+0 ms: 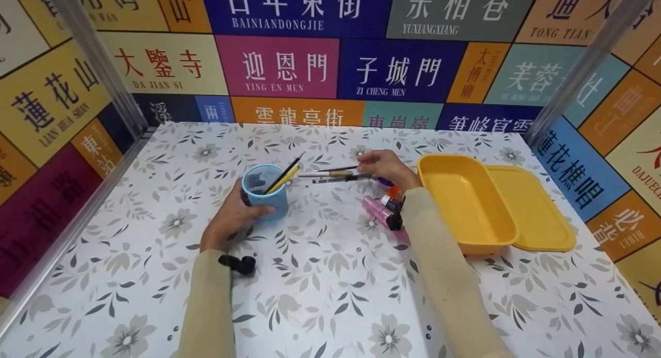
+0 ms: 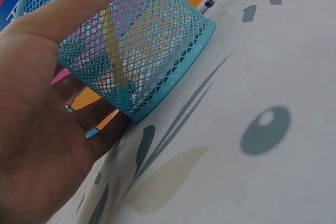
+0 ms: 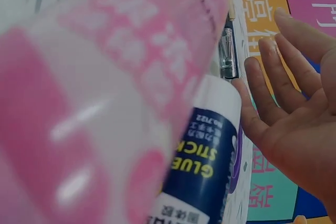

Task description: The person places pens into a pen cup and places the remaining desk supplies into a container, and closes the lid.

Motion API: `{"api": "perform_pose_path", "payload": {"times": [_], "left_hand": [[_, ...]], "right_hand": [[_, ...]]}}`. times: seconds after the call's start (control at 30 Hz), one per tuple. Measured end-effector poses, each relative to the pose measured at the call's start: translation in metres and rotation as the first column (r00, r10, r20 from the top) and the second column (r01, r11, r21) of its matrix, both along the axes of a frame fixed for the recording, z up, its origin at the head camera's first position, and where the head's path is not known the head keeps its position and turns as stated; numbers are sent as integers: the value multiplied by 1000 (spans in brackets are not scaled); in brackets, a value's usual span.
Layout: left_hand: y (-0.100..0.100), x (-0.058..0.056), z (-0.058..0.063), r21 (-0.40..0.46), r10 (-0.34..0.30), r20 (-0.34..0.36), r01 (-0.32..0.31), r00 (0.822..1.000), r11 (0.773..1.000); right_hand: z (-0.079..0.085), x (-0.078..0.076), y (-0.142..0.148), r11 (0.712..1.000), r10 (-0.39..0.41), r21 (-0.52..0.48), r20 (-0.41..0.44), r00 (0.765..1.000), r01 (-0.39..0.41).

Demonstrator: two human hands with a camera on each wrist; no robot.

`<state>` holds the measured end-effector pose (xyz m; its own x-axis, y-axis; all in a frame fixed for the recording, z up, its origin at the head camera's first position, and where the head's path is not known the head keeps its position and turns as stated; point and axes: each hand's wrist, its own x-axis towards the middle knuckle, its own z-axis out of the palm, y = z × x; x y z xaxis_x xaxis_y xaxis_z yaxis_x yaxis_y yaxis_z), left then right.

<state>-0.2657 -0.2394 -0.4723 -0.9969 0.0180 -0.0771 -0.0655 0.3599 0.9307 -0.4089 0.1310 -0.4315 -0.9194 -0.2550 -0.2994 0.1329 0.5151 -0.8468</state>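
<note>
Head view, and nearest us come the beige sleeves, leading out to two hands at work! Just on the near side of the right hand, a pink-patterned tube lies beside a glue stick, with an orange item tucked in by the wrist. Now the left hand, and it's clamped firmly round a blue mesh cup, thumb across the near side, other fingers wrapped behind! Inside that cup, a black pencil and a yellow pencil lean away from the left hand, towards the right; whether the base touches the table, I can't tell. Over to the right hand: the right wrist view shows its fingers apart, loosely extended, nothing between them! Just off those fingertips, on the cup's side, lie a tan-handled brush and a clear-barrelled pen; contact is too close to call. Out to the right of that hand sits the yellow box, its far edge overlapping a yellow lid. And beyond both hands, the wall panels blaze with big characters!
</note>
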Motion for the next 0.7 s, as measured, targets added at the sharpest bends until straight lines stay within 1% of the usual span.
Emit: {"api": "perform_pose_path", "payload": {"times": [0.17,0.33,0.43,0.53,0.7], "left_hand": [[0,0,0,7,0,7,0,1000,1000],[-1,0,0,2,-2,0,2,1000,1000],[-1,1,0,-6,4,3,-4,1000,1000],[0,1,0,11,-3,-16,3,1000,1000],[1,1,0,24,-5,-31,6,999,1000]], "right_hand": [[-1,-2,-2,997,-38,69,27,999,37],[1,-2,-3,991,-49,130,77,996,39],[1,0,-4,988,-33,153,60,998,24],[1,1,-5,987,2,158,24,1000,-6],[1,3,-6,980,35,194,11,999,-36]]}}
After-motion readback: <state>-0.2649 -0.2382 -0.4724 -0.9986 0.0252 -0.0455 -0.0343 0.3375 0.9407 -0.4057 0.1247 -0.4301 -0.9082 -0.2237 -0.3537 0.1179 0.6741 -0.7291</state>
